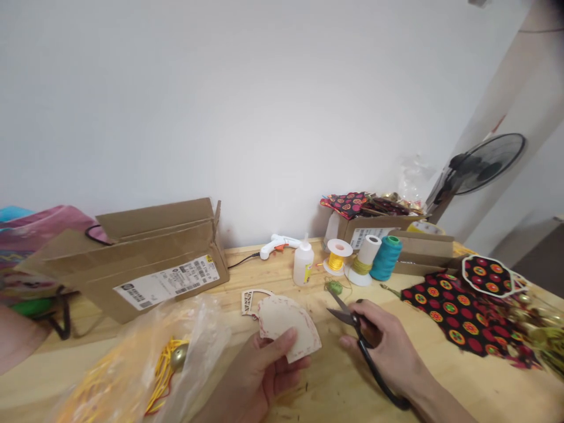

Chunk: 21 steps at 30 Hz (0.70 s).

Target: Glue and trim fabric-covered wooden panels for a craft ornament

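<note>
A cream fan-shaped piece (288, 323) with reddish marks along its edge is pinched between the thumb and fingers of my left hand (264, 370). Just behind it lies a fan-shaped openwork frame (249, 302), partly covered by the piece. My right hand (392, 341) grips black-handled scissors (352, 320), their blades parted and pointing left, a short way from the cream piece. Beyond the blade tips a small ball of green thread (335, 286) rests on the table.
A glue bottle (303, 264), a white glue gun (279, 245), a yellow thread spool (338, 258) and a teal cone (386, 258) stand behind. Cardboard boxes (101, 282), a plastic bag (127, 358) with yellow cords and patterned black fabric (458, 314) flank my hands. At far left, someone's arm (20, 341) shows.
</note>
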### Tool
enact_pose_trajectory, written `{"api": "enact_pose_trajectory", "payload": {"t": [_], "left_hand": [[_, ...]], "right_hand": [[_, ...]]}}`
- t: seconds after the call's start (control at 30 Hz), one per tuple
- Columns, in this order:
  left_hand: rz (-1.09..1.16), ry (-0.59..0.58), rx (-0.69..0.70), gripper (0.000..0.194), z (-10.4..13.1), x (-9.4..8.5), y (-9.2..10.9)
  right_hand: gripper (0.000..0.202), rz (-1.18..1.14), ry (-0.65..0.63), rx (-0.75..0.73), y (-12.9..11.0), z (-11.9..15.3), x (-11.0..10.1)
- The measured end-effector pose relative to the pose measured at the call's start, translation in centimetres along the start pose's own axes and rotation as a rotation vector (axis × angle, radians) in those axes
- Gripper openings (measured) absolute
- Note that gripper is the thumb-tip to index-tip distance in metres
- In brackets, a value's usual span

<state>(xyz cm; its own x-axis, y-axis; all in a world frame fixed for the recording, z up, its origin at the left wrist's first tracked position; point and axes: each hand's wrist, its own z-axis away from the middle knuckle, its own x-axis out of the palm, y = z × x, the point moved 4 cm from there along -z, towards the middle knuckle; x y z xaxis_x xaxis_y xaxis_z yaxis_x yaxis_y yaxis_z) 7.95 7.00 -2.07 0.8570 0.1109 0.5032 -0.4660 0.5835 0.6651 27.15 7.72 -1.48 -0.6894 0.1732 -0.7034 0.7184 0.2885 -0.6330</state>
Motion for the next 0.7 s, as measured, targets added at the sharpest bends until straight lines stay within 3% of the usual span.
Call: {"api": "enact_pose_trajectory", "payload": {"t": [0.23, 0.43, 0.7], "left_hand": [[0.037, -0.046, -0.03, 0.016, 0.2, 0.3, -0.1], [-0.139, -0.308, -0.104, 0.02, 0.6, 1.4, -1.1], [-0.427, -0.185, 0.108, 0.026, 0.0, 0.5, -0.7]], "right_hand": [[0.025, -0.029, -0.165, -0.157, -1.5, 0.6, 0.3], [0.019, -0.047, -0.137, -0.084, -1.5, 0.2, 0.2], [0.015, 0.094, -0.124, -0.01, -1.4, 0.0, 0.4]]}}
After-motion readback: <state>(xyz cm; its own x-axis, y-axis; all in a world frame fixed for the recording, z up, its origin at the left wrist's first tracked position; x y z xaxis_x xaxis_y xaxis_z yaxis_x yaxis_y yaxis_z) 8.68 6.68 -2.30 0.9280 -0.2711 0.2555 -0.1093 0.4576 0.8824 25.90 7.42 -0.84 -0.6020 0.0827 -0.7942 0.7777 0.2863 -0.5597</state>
